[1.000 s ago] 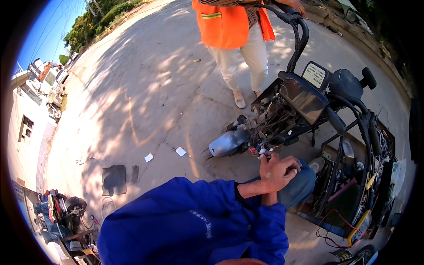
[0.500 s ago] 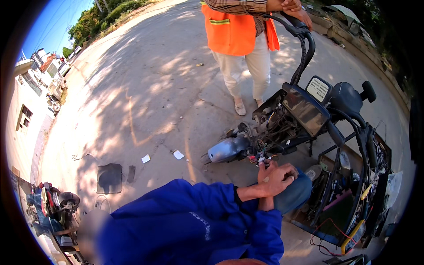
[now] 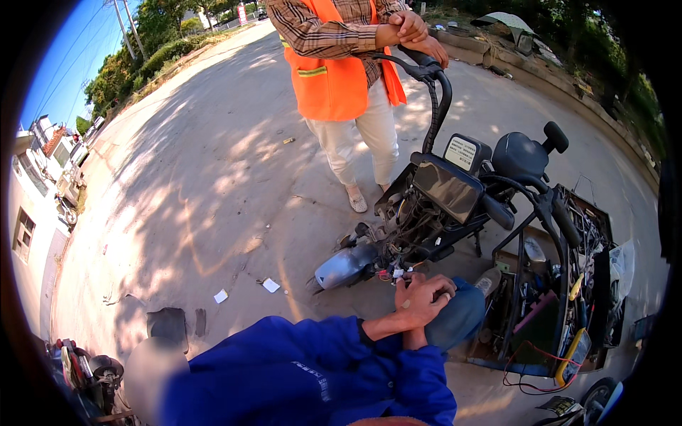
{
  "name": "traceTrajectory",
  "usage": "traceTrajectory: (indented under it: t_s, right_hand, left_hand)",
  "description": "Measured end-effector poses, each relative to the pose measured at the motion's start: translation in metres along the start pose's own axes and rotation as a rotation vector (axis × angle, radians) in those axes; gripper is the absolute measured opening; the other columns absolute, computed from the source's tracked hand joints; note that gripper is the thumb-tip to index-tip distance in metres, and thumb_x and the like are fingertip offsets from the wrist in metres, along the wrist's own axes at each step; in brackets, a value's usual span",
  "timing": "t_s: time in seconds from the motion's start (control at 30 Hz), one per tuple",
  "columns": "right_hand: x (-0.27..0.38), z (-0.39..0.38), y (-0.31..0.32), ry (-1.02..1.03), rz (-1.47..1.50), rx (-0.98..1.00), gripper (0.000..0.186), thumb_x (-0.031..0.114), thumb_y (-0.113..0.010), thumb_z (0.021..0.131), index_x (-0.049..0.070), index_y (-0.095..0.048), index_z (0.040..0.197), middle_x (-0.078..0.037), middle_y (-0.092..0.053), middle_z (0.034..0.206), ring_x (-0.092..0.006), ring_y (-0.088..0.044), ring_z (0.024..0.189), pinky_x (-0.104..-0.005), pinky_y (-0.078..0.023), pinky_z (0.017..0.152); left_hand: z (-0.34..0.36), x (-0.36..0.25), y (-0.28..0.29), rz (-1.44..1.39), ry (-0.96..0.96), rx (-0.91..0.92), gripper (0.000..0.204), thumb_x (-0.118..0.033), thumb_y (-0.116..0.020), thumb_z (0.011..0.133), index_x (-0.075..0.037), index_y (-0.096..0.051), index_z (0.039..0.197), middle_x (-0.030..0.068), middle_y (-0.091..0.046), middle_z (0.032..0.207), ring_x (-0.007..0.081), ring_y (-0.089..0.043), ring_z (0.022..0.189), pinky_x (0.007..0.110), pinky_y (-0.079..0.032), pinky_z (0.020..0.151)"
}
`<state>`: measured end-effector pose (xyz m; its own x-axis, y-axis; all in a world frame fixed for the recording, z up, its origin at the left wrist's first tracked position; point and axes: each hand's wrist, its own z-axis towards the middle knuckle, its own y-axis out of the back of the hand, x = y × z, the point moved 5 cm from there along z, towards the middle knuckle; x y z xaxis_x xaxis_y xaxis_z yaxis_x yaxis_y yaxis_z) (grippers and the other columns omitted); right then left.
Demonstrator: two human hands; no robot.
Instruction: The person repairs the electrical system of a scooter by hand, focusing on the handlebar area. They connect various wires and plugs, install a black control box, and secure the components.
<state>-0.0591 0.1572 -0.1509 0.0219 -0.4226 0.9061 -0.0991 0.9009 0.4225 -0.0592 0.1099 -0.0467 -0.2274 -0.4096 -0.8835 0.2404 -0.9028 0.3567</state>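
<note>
My left hand (image 3: 418, 301), with a small tan patch on it, reaches in from a blue sleeve with a dark cuff. Its fingers are bent close to several small white connectors (image 3: 399, 273) on the wires at a vehicle's front. My right hand (image 3: 444, 287) overlaps it, partly covered, with its fingers curled. Whatever lies between the fingers is too small to make out. Beside the connectors is the vehicle's grey front fender (image 3: 346, 265). Dark tangled wiring (image 3: 406, 221) lies exposed below the black front panel (image 3: 446, 190).
A person in an orange vest (image 3: 330, 91) stands beyond the vehicle, hands on its handlebar (image 3: 442, 92). Close to my bent knee (image 3: 458, 319) at right stands a cluttered tool bin (image 3: 543, 369) with a yellow meter (image 3: 572, 357). White scraps (image 3: 271, 285) and a dark mat (image 3: 168, 325) lie on the ground.
My view has shifted, so the vehicle and the standing person appear farther left and lower. My hands stay together by the connectors with their fingers bent.
</note>
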Motion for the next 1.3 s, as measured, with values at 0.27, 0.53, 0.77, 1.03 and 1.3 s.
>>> traceTrajectory:
  t_s: [0.27,0.53,0.77,1.03,1.3]
  right_hand:
    - [-0.002,0.003,0.000,0.008,0.007,-0.012,0.021,0.015,-0.070,0.093,-0.004,-0.069,0.101,-0.015,-0.070,0.097,-0.0270,-0.068,0.085,-0.0381,-0.054,0.078]
    - [-0.002,0.003,0.000,0.006,0.012,-0.013,0.021,0.015,-0.070,0.093,-0.004,-0.069,0.101,-0.014,-0.070,0.095,-0.0256,-0.068,0.084,-0.0373,-0.054,0.077]
    - [0.000,0.003,0.000,0.011,0.014,-0.013,0.021,0.015,-0.070,0.093,-0.005,-0.069,0.101,-0.013,-0.071,0.094,-0.0243,-0.067,0.083,-0.0365,-0.054,0.076]
    - [0.000,0.003,0.000,0.012,0.024,-0.018,0.021,0.014,-0.070,0.093,-0.005,-0.069,0.101,-0.013,-0.071,0.093,-0.0228,-0.067,0.082,-0.0356,-0.054,0.075]
    - [-0.002,0.000,0.001,0.009,0.028,-0.029,0.021,0.014,-0.070,0.093,-0.005,-0.069,0.101,-0.012,-0.071,0.092,-0.0214,-0.067,0.081,-0.0348,-0.054,0.075]
  left_hand:
    - [-0.001,-0.007,0.001,-0.100,-0.083,0.068,0.010,0.002,-0.066,0.086,-0.003,-0.069,0.094,0.0043,-0.070,0.106,0.0143,-0.061,0.089,0.028,-0.043,0.076]
    - [0.000,-0.016,0.002,-0.056,-0.133,0.092,0.009,0.001,-0.066,0.087,-0.004,-0.069,0.094,0.0051,-0.070,0.106,0.0169,-0.062,0.091,0.029,-0.045,0.079]
    - [-0.003,-0.003,-0.004,-0.049,-0.083,0.060,0.004,-0.017,-0.069,0.087,-0.015,-0.071,0.091,-0.0054,-0.071,0.103,0.0196,-0.063,0.097,0.042,-0.044,0.084]
    - [-0.002,0.001,-0.004,0.003,-0.089,0.048,0.008,-0.031,-0.070,0.088,-0.023,-0.072,0.091,-0.0112,-0.071,0.101,0.0218,-0.064,0.100,0.053,-0.045,0.087]
    - [-0.001,-0.020,0.005,-0.025,-0.120,0.092,0.008,0.001,-0.067,0.087,-0.002,-0.069,0.094,0.0075,-0.071,0.108,0.0200,-0.064,0.098,0.031,-0.047,0.085]
